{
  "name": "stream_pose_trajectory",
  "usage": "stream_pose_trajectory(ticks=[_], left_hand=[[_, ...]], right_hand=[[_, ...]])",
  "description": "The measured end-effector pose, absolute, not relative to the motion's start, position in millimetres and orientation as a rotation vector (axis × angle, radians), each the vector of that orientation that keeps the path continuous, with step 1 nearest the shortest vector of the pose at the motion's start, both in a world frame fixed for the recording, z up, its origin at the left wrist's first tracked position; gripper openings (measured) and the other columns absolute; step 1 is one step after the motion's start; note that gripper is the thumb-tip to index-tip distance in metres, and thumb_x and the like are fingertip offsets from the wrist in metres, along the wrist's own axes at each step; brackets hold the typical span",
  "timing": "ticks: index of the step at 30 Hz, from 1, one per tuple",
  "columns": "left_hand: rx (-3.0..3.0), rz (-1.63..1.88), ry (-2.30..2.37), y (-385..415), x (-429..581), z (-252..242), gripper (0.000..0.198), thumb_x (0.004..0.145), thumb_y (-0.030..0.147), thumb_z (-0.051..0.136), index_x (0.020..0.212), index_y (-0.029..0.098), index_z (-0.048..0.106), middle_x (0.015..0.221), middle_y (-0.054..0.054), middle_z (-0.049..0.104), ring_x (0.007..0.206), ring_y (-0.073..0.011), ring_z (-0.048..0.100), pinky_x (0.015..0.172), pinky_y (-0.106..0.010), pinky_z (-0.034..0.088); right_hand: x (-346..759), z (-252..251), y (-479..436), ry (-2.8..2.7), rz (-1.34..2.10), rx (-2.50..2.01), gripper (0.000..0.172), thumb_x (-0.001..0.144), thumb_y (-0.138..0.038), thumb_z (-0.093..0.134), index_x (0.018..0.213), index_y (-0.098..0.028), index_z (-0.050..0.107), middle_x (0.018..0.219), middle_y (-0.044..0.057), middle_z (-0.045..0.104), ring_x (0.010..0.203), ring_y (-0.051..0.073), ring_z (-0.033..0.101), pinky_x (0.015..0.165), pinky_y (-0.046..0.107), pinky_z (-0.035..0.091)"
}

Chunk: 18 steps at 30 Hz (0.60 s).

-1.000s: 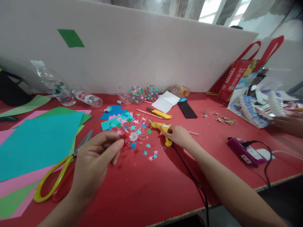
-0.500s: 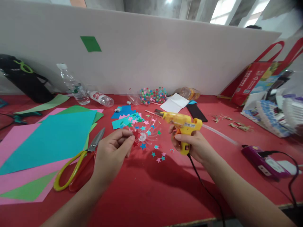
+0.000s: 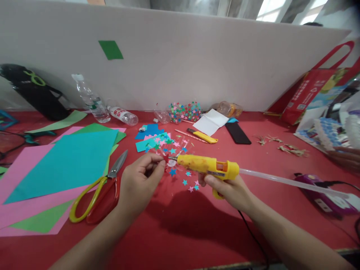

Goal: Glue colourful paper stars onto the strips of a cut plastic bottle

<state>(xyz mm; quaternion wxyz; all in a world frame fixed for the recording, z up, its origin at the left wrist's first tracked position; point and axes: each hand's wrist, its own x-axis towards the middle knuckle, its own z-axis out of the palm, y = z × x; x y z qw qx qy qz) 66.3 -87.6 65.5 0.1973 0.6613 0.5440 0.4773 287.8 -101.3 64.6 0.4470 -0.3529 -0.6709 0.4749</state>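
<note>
My left hand [image 3: 144,174] is closed, thumb and forefinger pinching a small red paper star [image 3: 166,158]. In my right hand [image 3: 227,185] is a yellow hot glue gun [image 3: 206,165], its metal nozzle pointing left at the star, touching or very close to it. A long clear glue stick [image 3: 284,180] sticks out of the gun's back. Behind the fingertips lies a clear plastic piece cut into strips, with colourful stars [image 3: 176,144] on and around it. Loose stars [image 3: 185,182] lie on the red table just below the nozzle.
Scissors [image 3: 112,176] lie on the left beside coloured paper sheets [image 3: 64,165]. A yellow utility knife [image 3: 205,137], white paper [image 3: 211,122] and a black phone [image 3: 238,133] are farther back. Plastic bottles [image 3: 122,114] line the white board. A purple power strip [image 3: 323,198] sits right.
My right hand has brought the glue gun left and down, so its nozzle now meets the star at my left fingertips. The left hand keeps its pinch, nearly still.
</note>
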Motion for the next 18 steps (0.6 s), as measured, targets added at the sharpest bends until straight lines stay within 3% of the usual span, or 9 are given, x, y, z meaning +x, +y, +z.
stream_pose_trajectory(ticks=[7, 12, 18], left_hand=[[1.864, 1.335, 1.473, -91.1, 68.5, 66.2, 0.01, 0.083, 0.026, 0.058, 0.075, 0.021, 0.062, 0.049, 0.008, 0.048, 0.041, -0.0069, 0.042, 0.041, -0.018, 0.032], [1.878, 1.336, 1.48, -90.8, 69.2, 67.7, 0.01, 0.083, 0.025, 0.057, 0.074, 0.02, 0.061, 0.049, 0.008, 0.048, 0.042, -0.0067, 0.042, 0.041, -0.018, 0.032], [1.891, 1.342, 1.475, -90.7, 68.7, 66.3, 0.01, 0.083, 0.025, 0.058, 0.074, 0.021, 0.061, 0.049, 0.008, 0.048, 0.041, -0.0066, 0.042, 0.041, -0.018, 0.033]], right_hand=[[287.7, 59.4, -100.3, -1.709, 1.131, -0.902, 0.015, 0.087, -0.031, 0.058, 0.078, -0.021, 0.063, 0.07, -0.001, 0.062, 0.057, 0.01, 0.05, 0.054, 0.022, 0.046], [286.1, 59.9, -101.6, -1.697, 1.12, -0.918, 0.011, 0.087, -0.028, 0.058, 0.088, -0.021, 0.066, 0.071, -0.001, 0.063, 0.053, 0.009, 0.046, 0.047, 0.02, 0.04], [285.0, 62.3, -101.9, -1.704, 1.107, -0.927, 0.012, 0.086, -0.028, 0.058, 0.087, -0.02, 0.066, 0.072, 0.0, 0.065, 0.051, 0.008, 0.045, 0.042, 0.019, 0.036]])
